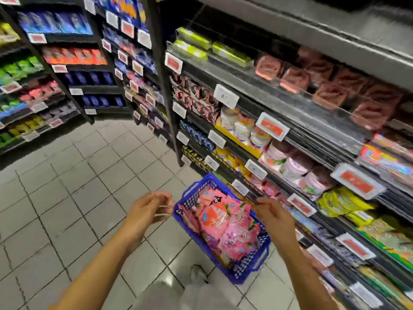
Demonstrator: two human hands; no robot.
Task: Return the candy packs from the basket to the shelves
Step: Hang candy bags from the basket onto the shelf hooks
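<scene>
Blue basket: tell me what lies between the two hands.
In the head view, the blue basket of pink candy packs sits between the left hand and right hand.

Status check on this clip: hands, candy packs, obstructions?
Left hand open, right hand open, both empty. Candy packs fill basket on floor. Nothing blocking shelves.

A blue basket (223,233) sits on the tiled floor (73,198) just beside the shelves (290,135), heaped with pink candy packs (228,227). The left hand (147,209) hovers left of the basket, fingers loosely spread, holding nothing. The right hand (274,215) hangs over its right rim, fingers curled, seemingly empty, though blur obscures them.
</scene>
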